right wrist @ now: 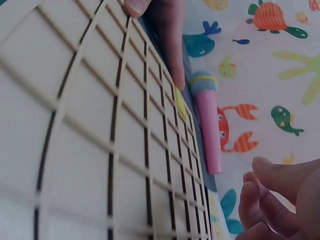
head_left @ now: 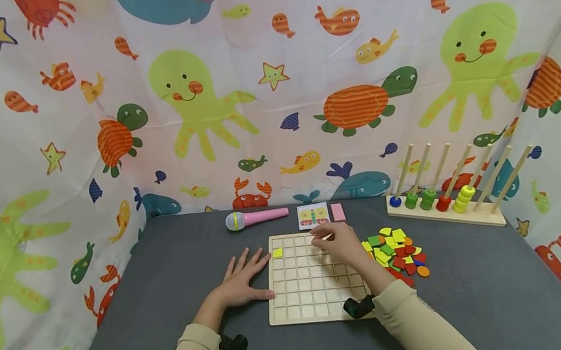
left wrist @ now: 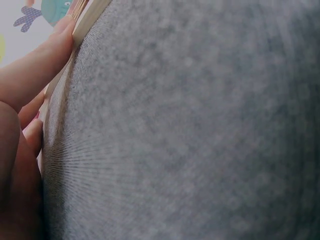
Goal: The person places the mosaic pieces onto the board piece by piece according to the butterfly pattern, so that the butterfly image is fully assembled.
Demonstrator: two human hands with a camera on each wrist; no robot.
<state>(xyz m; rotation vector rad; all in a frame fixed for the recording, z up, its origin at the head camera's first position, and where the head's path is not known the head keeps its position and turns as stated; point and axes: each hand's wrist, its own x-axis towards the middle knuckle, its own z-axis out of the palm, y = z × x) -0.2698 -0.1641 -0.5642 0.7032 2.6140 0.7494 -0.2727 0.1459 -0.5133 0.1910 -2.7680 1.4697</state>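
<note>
A wooden grid board [head_left: 306, 299] lies on the table, with one yellow square tile [head_left: 277, 253] in a cell near its upper left corner. My left hand [head_left: 239, 282] rests at the board's left edge, fingers spread, the thumb touching the rim. Over the upper part of the board hovers my right hand [head_left: 338, 243], fingers bent, thumb and fingertips close together. In the right wrist view, no piece shows between the right hand's thumb [right wrist: 272, 172] and fingers; a small one could be hidden. Colored shape tiles [head_left: 397, 248] lie piled right of the board.
Behind the board are a pink toy microphone [head_left: 265, 216], a patterned card [head_left: 313, 216] and a pink block [head_left: 338, 212]. A wooden peg stand [head_left: 446, 213] with colored rings stands at the back right. A sea-animal curtain [head_left: 270, 109] encloses the grey table [head_left: 165, 279].
</note>
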